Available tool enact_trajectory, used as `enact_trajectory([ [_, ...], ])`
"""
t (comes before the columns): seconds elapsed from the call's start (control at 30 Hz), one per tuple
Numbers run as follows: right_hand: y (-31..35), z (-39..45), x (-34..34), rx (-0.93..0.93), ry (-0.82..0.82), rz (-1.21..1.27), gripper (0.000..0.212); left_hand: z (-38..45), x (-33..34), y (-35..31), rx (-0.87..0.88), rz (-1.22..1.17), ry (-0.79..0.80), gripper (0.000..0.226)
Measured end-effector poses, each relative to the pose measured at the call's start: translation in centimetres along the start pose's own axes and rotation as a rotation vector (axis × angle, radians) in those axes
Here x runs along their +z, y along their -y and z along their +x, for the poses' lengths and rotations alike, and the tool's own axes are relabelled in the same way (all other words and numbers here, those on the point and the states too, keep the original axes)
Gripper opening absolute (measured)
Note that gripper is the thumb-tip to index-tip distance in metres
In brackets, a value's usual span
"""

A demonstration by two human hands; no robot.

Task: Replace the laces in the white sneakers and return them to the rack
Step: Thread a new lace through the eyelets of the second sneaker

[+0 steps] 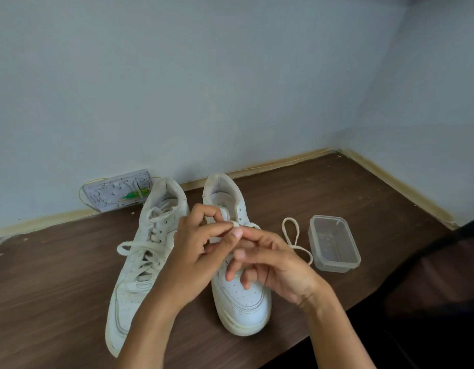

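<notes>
We are working at a brown table (pixel 70 275) where two sneakers are standing side by side, the left shoe (pixel 140 259) laced, the right shoe (pixel 238 296) under our hands. Our left hand (pixel 196 251) is pinching a lace (pixel 294 241) end; our right hand (pixel 267 265) is curling loosely beside it. A tub (pixel 334 243) is sitting right of the shoes.
</notes>
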State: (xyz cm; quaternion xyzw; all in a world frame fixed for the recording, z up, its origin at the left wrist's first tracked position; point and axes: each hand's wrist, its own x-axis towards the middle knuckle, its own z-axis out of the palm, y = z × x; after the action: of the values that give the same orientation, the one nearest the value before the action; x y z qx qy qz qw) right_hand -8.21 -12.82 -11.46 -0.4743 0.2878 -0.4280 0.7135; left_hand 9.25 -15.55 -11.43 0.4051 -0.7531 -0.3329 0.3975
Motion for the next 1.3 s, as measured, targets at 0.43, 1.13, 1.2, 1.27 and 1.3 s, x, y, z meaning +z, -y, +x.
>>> enact_trajectory([
  [0.43, 1.9, -3.0, -3.8, -0.015, -0.353, -0.265, 0.01, -0.1, -1.4, 1.1, -0.018, 0.46, -0.422, 0.04],
  [1.13, 1.4, -1.7, -2.6, -0.111, -0.438, -0.395, 0.012, 0.2, 1.2, 0.8, 0.251, 0.511, -0.427, 0.043],
  [1.2, 1.1, -1.3, -2.1, -0.161, -0.394, -0.384, 0.014, 0.1, 3.1, 0.2, 0.306, 0.513, -0.365, 0.029],
  [1.27, 1.0, -1.0, -2.0, -0.183, -0.374, -0.379, 0.019, -0.1, 4.3, 0.0, 0.303, 0.542, -0.397, 0.014],
  [1.3, 1.0, -1.0, -2.0, -0.181, -0.375, -0.38, 0.02, -0.2, 4.4, 0.0, 0.273, 0.543, -0.423, 0.013],
])
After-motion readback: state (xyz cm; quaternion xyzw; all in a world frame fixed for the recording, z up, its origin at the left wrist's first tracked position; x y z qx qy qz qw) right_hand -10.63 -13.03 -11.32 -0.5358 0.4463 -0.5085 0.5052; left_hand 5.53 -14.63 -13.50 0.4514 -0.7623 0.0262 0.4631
